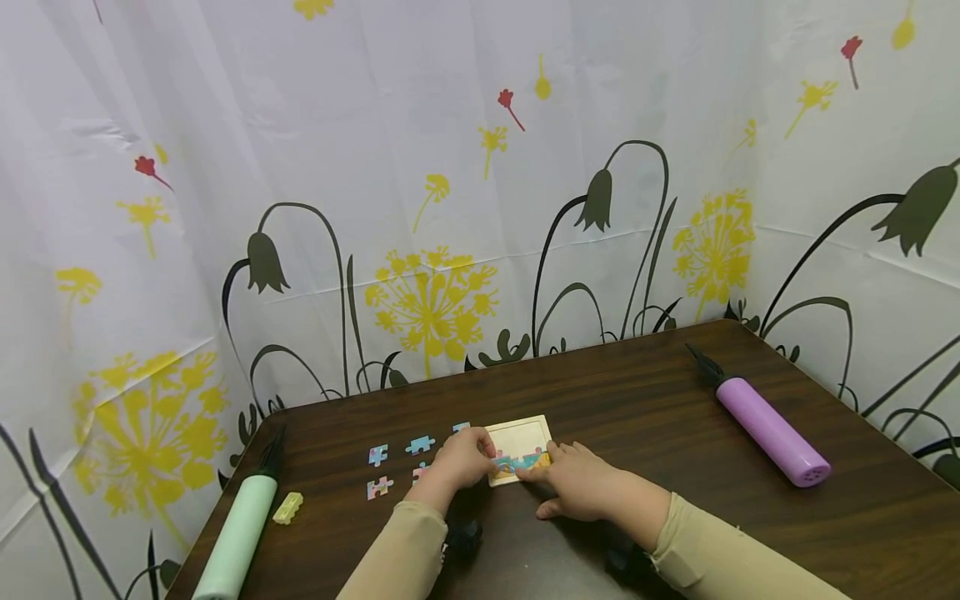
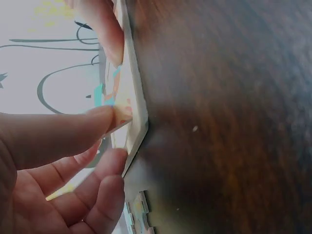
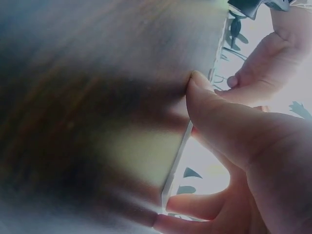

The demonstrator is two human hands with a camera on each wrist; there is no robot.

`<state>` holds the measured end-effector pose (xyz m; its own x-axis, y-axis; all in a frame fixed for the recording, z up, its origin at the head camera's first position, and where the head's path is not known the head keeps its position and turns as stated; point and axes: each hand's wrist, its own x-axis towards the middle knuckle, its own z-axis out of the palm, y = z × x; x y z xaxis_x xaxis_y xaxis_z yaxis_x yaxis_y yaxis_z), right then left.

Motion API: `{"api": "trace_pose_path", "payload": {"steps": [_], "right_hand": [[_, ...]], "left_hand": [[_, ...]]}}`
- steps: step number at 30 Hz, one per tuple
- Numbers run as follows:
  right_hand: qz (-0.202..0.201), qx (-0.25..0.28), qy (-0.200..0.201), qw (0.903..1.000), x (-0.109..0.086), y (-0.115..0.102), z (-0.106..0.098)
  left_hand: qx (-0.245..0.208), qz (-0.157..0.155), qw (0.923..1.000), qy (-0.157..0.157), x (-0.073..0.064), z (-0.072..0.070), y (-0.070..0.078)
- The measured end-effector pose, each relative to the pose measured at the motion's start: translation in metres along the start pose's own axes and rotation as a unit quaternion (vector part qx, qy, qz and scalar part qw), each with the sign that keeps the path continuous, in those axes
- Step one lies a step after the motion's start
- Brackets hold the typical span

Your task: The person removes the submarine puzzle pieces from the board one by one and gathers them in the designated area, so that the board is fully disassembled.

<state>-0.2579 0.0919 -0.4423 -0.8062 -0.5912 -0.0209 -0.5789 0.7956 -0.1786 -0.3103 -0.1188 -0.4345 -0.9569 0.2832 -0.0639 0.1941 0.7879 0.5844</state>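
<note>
A small wooden puzzle tray [image 1: 517, 435] lies on the table in front of me, its lower part filled with colourful jigsaw pieces [image 1: 517, 463] and its upper part bare. At the tray's lower left corner my left hand [image 1: 459, 458] pinches a puzzle piece [image 2: 122, 115], which stands tilted against the rim in the left wrist view. My right hand [image 1: 581, 483] rests at the tray's right side with fingers extended. Its index finger touches the pieces near the lower edge, and its thumb [image 3: 204, 95] is spread apart near the tabletop.
Several loose jigsaw pieces [image 1: 379, 487] lie left of the tray. Further left are a yellow block [image 1: 288, 507] and a pale green hand pump [image 1: 240, 533]. A purple hand pump [image 1: 772, 429] lies at the right. A flowered curtain [image 1: 450, 208] hangs behind the table [image 1: 630, 383].
</note>
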Motion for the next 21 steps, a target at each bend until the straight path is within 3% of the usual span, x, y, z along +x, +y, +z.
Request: {"api": "trace_pose_path", "payload": {"steps": [8,14,21], "right_hand": [[0.002,0.002,0.0,1.0,-0.001,-0.001,-0.001],[-0.001,-0.001,0.005,1.0,0.0,-0.002,0.001],[0.005,0.005,0.002,1.0,-0.001,-0.001,0.0]], "left_hand": [[-0.064,0.026,0.9974,0.021,-0.001,-0.009,-0.007],[-0.09,0.0,0.9949,0.046,-0.015,-0.035,-0.017],[-0.067,-0.031,0.994,0.081,-0.036,-0.066,-0.044]]}}
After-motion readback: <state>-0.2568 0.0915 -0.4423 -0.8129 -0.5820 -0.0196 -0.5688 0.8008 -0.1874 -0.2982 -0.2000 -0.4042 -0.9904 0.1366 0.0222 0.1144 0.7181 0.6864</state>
